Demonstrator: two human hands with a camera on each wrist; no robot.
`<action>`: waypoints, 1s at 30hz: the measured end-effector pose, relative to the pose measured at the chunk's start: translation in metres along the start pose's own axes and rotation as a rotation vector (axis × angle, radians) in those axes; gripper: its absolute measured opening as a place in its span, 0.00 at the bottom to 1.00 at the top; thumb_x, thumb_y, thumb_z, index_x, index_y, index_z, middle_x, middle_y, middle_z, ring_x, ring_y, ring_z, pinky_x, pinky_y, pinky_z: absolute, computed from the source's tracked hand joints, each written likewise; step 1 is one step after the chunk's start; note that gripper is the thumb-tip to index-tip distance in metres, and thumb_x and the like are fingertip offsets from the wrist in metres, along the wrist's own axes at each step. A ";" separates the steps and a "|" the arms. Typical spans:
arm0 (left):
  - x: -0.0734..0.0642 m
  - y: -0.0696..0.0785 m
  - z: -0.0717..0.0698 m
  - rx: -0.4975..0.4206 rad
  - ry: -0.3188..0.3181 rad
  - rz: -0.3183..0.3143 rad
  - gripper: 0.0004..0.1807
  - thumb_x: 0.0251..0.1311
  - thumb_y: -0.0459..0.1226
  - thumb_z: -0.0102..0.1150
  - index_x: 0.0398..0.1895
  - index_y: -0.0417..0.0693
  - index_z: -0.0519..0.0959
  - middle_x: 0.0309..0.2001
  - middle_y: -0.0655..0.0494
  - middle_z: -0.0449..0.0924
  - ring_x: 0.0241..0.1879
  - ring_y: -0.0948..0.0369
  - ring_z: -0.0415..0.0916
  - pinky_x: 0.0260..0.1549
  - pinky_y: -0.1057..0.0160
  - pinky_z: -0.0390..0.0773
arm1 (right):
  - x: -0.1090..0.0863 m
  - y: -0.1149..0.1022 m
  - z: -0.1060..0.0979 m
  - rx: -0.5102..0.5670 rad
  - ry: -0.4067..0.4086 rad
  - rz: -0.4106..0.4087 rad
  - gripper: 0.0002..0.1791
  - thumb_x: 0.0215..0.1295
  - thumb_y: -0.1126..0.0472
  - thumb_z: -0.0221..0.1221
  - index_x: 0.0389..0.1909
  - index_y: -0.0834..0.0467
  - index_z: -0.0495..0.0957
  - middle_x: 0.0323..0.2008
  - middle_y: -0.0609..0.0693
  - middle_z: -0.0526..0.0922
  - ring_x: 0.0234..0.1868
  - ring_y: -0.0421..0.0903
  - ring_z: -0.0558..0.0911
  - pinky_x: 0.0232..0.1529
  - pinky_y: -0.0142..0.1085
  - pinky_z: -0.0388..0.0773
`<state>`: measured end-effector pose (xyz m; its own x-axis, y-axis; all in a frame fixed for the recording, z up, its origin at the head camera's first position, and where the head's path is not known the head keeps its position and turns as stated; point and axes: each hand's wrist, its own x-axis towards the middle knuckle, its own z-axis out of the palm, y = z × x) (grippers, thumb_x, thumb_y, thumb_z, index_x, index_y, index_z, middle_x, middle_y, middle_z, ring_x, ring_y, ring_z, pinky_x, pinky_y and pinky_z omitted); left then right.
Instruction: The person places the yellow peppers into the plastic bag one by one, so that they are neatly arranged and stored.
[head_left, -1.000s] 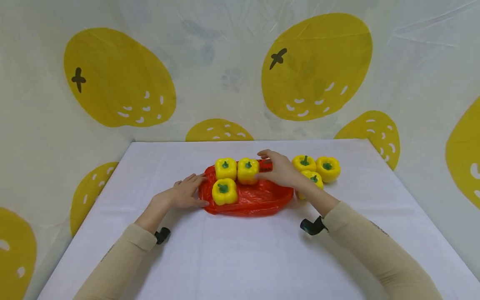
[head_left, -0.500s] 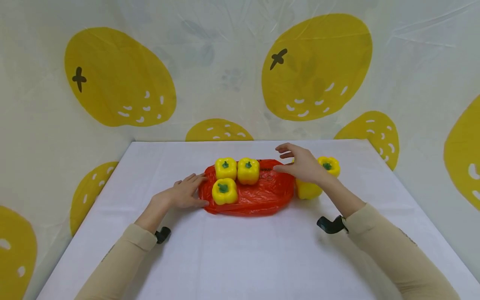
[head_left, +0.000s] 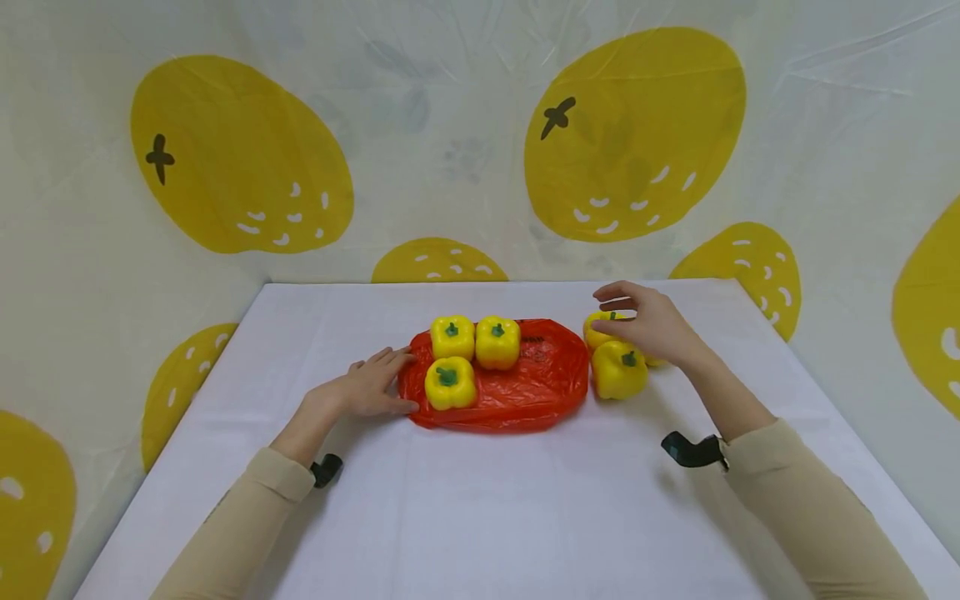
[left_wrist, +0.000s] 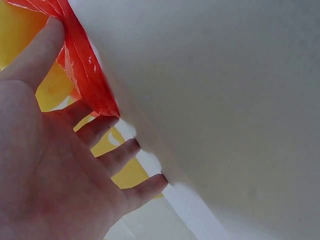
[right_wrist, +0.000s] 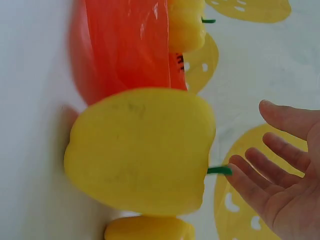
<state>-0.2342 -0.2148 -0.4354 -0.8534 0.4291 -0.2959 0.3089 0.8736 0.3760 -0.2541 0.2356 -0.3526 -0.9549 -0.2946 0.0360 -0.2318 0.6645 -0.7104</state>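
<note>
A red plastic bag (head_left: 536, 387) lies spread on the table. On its left half sit three yellow bell peppers, a front one (head_left: 450, 383), a back left one (head_left: 452, 336) and a back right one (head_left: 498, 342). My left hand (head_left: 367, 387) rests at the bag's left edge; its thumb and fingertips touch the red plastic in the left wrist view. My right hand (head_left: 652, 327), fingers spread and holding nothing, hovers over the peppers right of the bag. The nearest there is a yellow bell pepper (right_wrist: 140, 150) with a green stem; another (head_left: 597, 329) is partly covered by the hand.
A white cloth covers the table (head_left: 480, 517). Behind it hangs a pale curtain (head_left: 450, 117) printed with large yellow fruit. A third right-hand pepper (head_left: 657, 362) is almost wholly hidden behind the right hand.
My right hand has moved right, from beside the back right pepper on the bag to over the peppers beyond the bag's right edge. The left hand and the peppers stay put.
</note>
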 end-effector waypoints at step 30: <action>-0.001 0.004 -0.002 0.012 0.014 0.002 0.50 0.61 0.58 0.67 0.80 0.46 0.57 0.79 0.41 0.53 0.78 0.38 0.45 0.67 0.24 0.48 | -0.018 0.080 -0.041 0.028 0.056 0.117 0.33 0.73 0.53 0.64 0.70 0.66 0.67 0.67 0.68 0.70 0.70 0.69 0.65 0.66 0.65 0.66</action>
<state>-0.2329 -0.2128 -0.4319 -0.8585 0.4276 -0.2830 0.3153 0.8755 0.3663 -0.2629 0.3219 -0.3809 -0.9842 -0.1766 -0.0096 -0.1135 0.6724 -0.7314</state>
